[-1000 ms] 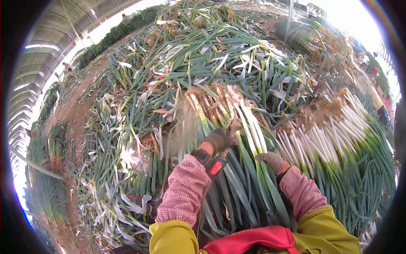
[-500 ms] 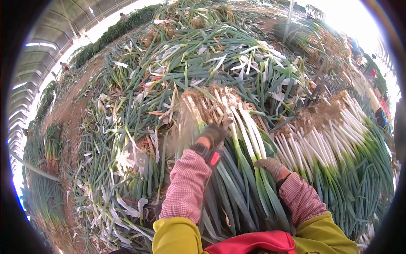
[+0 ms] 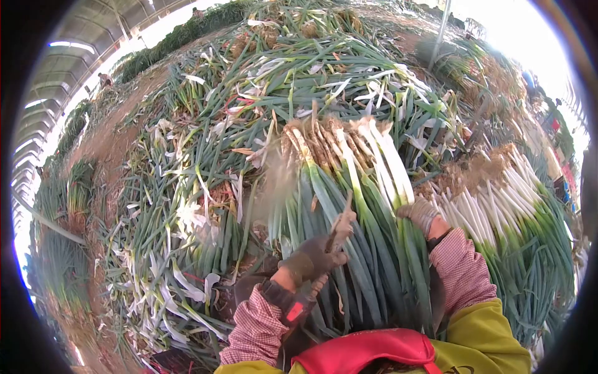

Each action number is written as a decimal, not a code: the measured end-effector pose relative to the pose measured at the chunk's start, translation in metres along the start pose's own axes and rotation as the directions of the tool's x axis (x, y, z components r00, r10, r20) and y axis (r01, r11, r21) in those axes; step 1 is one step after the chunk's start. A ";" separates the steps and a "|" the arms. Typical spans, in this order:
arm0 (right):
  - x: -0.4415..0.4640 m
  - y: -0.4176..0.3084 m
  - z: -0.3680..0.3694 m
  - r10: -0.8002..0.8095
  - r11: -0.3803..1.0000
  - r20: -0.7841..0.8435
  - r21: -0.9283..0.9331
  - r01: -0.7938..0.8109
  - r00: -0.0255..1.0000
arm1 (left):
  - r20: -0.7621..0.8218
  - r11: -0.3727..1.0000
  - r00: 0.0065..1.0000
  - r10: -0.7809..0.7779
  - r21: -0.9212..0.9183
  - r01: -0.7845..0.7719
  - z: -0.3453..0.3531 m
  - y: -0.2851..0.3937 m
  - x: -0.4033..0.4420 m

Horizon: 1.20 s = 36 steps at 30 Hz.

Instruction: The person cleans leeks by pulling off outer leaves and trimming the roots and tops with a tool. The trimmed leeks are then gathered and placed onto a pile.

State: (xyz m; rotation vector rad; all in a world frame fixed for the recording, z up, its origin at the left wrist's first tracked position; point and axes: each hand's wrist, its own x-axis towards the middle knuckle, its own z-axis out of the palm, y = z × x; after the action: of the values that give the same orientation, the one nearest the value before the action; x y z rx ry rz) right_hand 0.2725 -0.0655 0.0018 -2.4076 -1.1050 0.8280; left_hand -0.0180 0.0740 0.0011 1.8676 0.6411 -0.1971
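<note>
Leek bunch: seen in the head view (image 3: 374,252), laid before the body, roots pointed away, leaves toward the red cloth (image 3: 367,350).
White stalks: placed along the bunch's right edge (image 3: 393,165), root ends leaned slightly left.
Brown stalks: set at the bunch's far end (image 3: 303,148), left and middle, dirt-coated.
Right hand: rested on the bunch's right edge (image 3: 420,215), fingers clamped on the white stalks where white turns green.
Left hand: held over the bunch's leaves, toward its left (image 3: 311,258), fingers curled round a narrow mud-coloured object (image 3: 342,227); its kind cannot be told.
Stalk line: white stalks are extended away from the right fingers, along the bunch's long axis; brown stalks are set beyond the left fingers, apart from them.
White-rooted row: spread right of the bunch (image 3: 476,215).
</note>
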 end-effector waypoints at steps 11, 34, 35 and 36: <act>0.112 -0.091 0.074 0.158 0.920 0.133 -0.379 -0.097 0.978 | -0.457 0.984 0.888 -0.053 0.129 0.125 0.028 -0.032 0.025; 0.105 -0.083 0.106 -0.008 0.983 0.207 0.180 -0.030 0.978 | -0.485 0.981 0.860 -0.162 0.013 0.192 0.029 -0.032 0.042; 0.105 -0.080 0.106 -0.015 0.977 0.211 0.213 -0.030 0.977 | -0.492 0.978 0.851 -0.182 -0.001 0.208 0.029 -0.029 0.037; 0.107 -0.075 0.109 -0.016 0.969 0.216 0.245 -0.038 0.976 | -0.493 0.974 0.846 -0.204 -0.017 0.225 0.028 -0.024 0.031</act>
State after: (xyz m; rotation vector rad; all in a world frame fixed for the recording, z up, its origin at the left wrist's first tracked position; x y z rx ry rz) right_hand 0.2165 0.0732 -0.0787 -2.1562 -0.9967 1.1813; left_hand 0.0000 0.0653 -0.0430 1.8928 1.2103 0.1341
